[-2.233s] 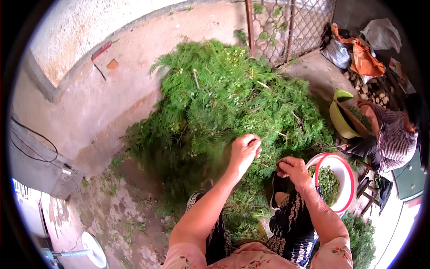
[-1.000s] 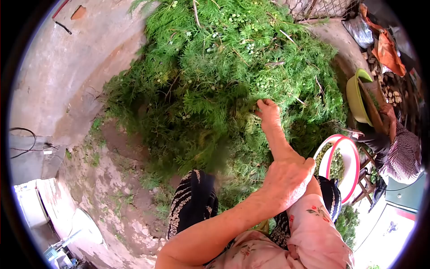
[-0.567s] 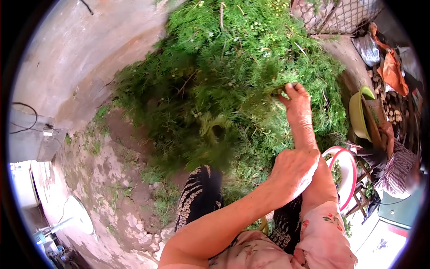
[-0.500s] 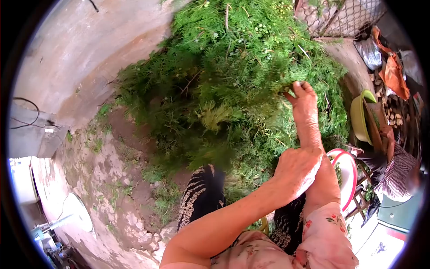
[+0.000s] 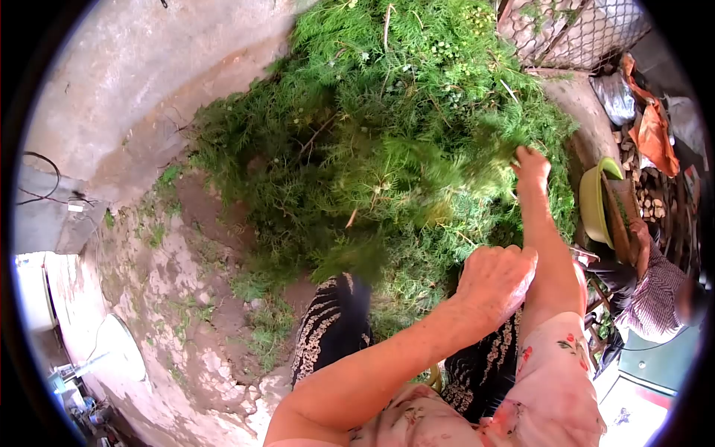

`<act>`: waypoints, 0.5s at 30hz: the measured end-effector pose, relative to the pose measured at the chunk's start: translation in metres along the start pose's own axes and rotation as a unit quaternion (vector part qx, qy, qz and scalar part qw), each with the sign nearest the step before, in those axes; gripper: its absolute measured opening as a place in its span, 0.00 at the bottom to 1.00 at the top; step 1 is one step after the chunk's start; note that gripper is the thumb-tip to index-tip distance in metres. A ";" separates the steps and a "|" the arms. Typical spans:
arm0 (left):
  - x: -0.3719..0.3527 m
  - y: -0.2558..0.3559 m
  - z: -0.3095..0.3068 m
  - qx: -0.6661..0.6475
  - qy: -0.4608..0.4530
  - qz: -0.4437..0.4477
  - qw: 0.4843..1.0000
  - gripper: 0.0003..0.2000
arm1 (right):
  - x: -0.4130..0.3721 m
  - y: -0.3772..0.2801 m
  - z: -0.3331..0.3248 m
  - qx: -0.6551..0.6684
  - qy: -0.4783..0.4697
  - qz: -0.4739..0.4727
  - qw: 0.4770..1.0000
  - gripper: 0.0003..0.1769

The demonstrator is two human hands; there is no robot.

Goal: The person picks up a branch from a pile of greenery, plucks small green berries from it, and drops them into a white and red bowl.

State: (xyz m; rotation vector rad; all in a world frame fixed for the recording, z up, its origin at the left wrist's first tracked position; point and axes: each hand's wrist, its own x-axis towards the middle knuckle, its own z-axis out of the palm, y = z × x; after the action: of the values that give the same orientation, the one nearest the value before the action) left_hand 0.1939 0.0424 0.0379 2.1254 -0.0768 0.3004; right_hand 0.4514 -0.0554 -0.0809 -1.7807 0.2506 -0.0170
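Observation:
A large heap of green conifer branches (image 5: 447,89), with feathery, cypress-like sprays, fills the middle of the view in front of my knees. At its right side my right hand (image 5: 532,165) is closed with the fingertips pinched on a conifer sprig (image 5: 488,160), which is blurred by motion. Nearer my body, my left hand (image 5: 495,279) is curled into a fist beside my right forearm. Its fingers face away, so whatever it may hold is hidden. Blurred foliage (image 5: 350,253) hangs in front of my left knee.
A yellow-green basin (image 5: 594,205) stands right of the heap, near another person in a checked top (image 5: 659,294). Stacked firewood (image 5: 652,201) and an orange sheet (image 5: 655,138) lie behind. A white fan (image 5: 123,350) is at lower left. Wire mesh (image 5: 588,33) closes the back.
My right hand has moved right and slightly down with the sprig, which is now more blurred. My left hand stays nearly in place. The pink-rimmed white basin is now hidden behind my right arm.

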 end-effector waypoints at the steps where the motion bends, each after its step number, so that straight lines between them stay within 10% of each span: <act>1: 0.001 0.000 -0.001 -0.008 -0.001 0.002 1.000 0.03 | -0.002 0.017 0.005 -0.036 -0.003 0.016 0.999 0.10; 4: 0.001 -0.003 -0.003 -0.011 -0.018 0.002 1.000 0.03 | -0.024 0.050 0.018 -0.142 -0.082 0.043 0.986 0.11; 9: 0.003 -0.001 -0.014 -0.009 0.019 -0.025 0.999 0.04 | -0.081 0.040 0.071 -0.369 0.071 -0.364 0.852 0.15; 15: 0.012 -0.010 -0.025 -0.067 0.131 -0.017 0.989 0.05 | -0.179 0.041 0.152 -0.275 -0.293 -0.387 0.830 0.19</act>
State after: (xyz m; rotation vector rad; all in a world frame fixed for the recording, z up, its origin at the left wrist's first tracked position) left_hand 0.2026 0.0699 0.0455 1.9359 0.0907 0.5359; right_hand 0.2927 0.1145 -0.1328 -2.2442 -1.0179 0.0274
